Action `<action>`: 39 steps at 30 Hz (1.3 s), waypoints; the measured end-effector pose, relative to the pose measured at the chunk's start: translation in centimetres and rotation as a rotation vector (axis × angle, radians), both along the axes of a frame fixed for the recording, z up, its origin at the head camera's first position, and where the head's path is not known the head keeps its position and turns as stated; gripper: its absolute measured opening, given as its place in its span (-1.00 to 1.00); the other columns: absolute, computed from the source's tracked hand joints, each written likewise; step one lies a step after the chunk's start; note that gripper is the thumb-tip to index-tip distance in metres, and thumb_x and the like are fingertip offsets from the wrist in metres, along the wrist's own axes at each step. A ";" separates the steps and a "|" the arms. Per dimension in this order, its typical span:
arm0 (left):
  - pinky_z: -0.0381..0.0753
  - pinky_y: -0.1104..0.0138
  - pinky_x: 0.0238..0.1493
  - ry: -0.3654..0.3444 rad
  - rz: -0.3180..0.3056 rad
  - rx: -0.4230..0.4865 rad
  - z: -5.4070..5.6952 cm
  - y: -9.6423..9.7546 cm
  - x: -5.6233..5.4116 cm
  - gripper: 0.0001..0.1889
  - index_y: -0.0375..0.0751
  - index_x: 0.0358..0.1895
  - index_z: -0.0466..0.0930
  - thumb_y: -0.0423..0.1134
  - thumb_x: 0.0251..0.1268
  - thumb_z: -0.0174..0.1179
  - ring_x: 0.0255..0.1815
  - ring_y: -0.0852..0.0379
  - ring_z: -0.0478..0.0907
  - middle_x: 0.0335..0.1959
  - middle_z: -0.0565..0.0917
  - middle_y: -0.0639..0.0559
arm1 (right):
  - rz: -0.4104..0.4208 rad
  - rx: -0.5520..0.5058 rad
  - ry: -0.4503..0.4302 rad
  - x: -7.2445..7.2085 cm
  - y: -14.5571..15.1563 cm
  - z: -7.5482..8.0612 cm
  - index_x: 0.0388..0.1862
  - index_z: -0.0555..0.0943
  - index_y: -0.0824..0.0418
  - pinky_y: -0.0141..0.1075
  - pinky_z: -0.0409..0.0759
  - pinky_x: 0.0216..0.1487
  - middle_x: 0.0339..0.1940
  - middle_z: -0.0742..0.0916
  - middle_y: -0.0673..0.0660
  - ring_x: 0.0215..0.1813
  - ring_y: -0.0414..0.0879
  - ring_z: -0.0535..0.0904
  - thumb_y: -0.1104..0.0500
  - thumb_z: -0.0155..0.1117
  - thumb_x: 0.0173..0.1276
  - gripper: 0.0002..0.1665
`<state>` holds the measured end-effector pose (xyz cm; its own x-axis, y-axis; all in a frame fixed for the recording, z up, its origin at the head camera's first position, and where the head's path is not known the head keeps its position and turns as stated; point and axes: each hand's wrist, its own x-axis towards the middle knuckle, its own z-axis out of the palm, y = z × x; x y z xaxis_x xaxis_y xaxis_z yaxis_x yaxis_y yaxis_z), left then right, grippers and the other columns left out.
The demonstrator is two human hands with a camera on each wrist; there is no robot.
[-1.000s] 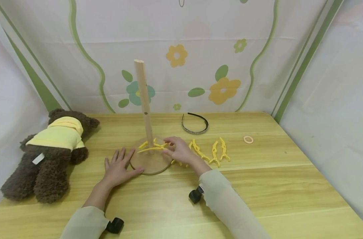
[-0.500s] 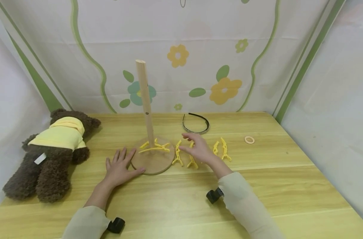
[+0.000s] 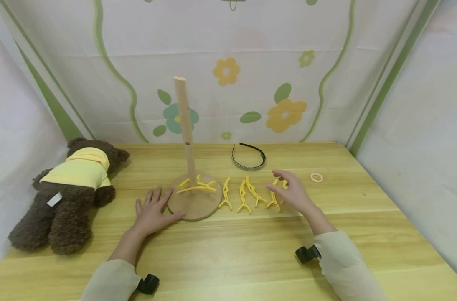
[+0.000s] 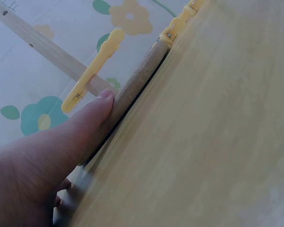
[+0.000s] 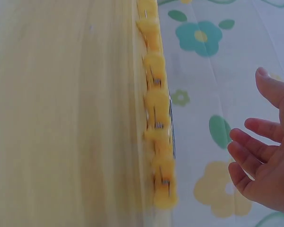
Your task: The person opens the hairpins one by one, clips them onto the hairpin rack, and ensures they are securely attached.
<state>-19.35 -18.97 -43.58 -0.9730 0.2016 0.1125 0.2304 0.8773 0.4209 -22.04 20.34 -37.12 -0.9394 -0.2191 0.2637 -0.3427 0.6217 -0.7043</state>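
My left hand (image 3: 153, 215) rests with spread fingers at the left rim of a round wooden base (image 3: 194, 211). In the left wrist view its thumb (image 4: 92, 111) lies along the base's edge. From the base rises an upright wooden pole (image 3: 186, 125). Around the pole's foot lie several yellow hair clips (image 3: 196, 189), the front one crosswise. My right hand (image 3: 294, 194), fingers loosely bent and holding nothing, is over the right end of a row of more yellow clips (image 3: 242, 196). It partly hides the last ones. The right wrist view shows that hand (image 5: 270, 161) with parted fingers.
A brown teddy bear (image 3: 72, 196) in a yellow hoodie lies face down at the left. Behind the clips is a black headband with a sparkly band (image 3: 251, 169). A small pale ring (image 3: 317, 182) lies at the right. A flowered curtain (image 3: 213, 33) closes off the back.
My right hand has drawn away from the clip on the base, leaving it there, and has travelled right over the clip row. The left hand stays at the base.
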 end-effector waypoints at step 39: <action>-0.45 -0.26 -0.02 0.006 0.003 -0.002 0.0 0.1 0.0 -0.04 -0.06 0.33 0.00 0.40 -0.14 0.01 0.26 -0.32 -0.26 0.29 -0.08 -0.34 | -0.154 0.016 -0.076 0.9 6.4 -5.7 -0.28 0.58 0.36 -0.37 0.42 -0.43 -0.42 0.62 0.13 -0.40 -0.12 0.46 0.26 0.19 0.16 -0.81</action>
<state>-19.38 -18.84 -43.60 -0.9730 0.1984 0.1178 0.2298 0.8788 0.4183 -21.17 26.72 -42.84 -0.9794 -0.0747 0.1878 -0.1883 0.6741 -0.7142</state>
